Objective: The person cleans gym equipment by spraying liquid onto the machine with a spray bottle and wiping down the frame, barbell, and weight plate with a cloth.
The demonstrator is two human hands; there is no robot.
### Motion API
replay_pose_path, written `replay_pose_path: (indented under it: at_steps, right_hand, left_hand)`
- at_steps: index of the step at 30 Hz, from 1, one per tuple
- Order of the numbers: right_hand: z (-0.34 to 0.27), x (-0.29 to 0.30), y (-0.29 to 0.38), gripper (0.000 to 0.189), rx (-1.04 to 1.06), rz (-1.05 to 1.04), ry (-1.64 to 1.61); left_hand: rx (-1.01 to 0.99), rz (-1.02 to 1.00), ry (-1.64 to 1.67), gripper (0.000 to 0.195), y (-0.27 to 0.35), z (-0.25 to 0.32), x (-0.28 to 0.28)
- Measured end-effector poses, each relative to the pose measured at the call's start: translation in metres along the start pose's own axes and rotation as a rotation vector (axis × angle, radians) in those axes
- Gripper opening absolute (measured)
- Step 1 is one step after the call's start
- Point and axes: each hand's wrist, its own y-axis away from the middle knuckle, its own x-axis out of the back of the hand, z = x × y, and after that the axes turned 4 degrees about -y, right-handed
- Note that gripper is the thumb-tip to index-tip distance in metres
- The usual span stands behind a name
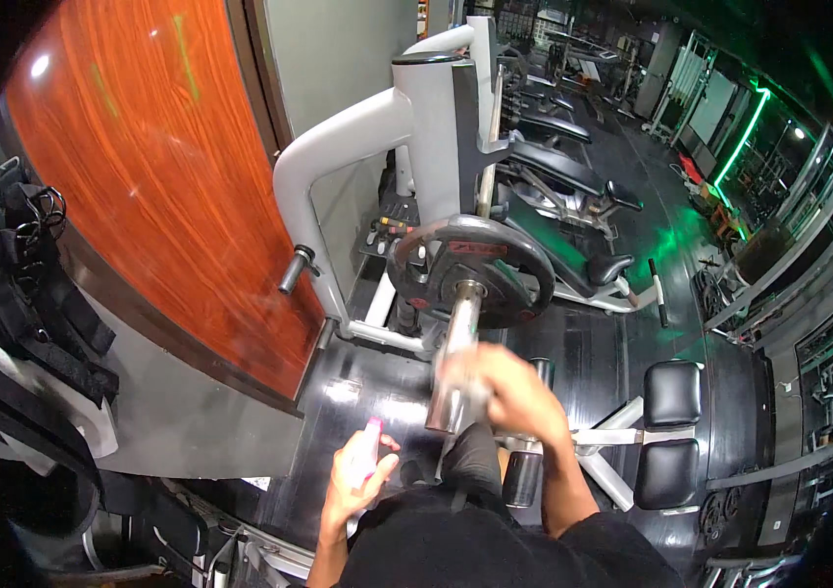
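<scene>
My right hand (515,393), blurred, lies over the bare end of a steel barbell sleeve (466,331), fingers curled round it. A pale grey blur under those fingers may be a cloth; I cannot tell. Further along the bar sits a black weight plate (512,246) with grip openings and red markings. My left hand (357,478) holds a small pink-and-white object (368,448), perhaps a bottle, upright and apart from the bar. Part of that object is hidden by the fingers.
A grey-white rack frame (427,140) carries the bar, and a storage peg (297,270) juts from its side. Left stands a wood-panel door (159,169); black straps (34,272) hang beside it. Right are a padded machine (670,434) and a black bench (556,165).
</scene>
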Motion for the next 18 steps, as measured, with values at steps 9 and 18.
replay_pose_path:
  at_steps: [9, 18]
  right_hand:
    - [0.016, -0.088, -0.024, 0.04, -0.215, 0.233, 0.429]
    - [-0.013, -0.025, 0.011, 0.047, -0.38, 0.114, -0.172]
  left_hand:
    - [-0.026, -0.115, 0.008, 0.028, 0.007, -0.007, -0.003]
    - [-0.037, -0.077, 0.092, 0.031, 0.015, 0.002, 0.008]
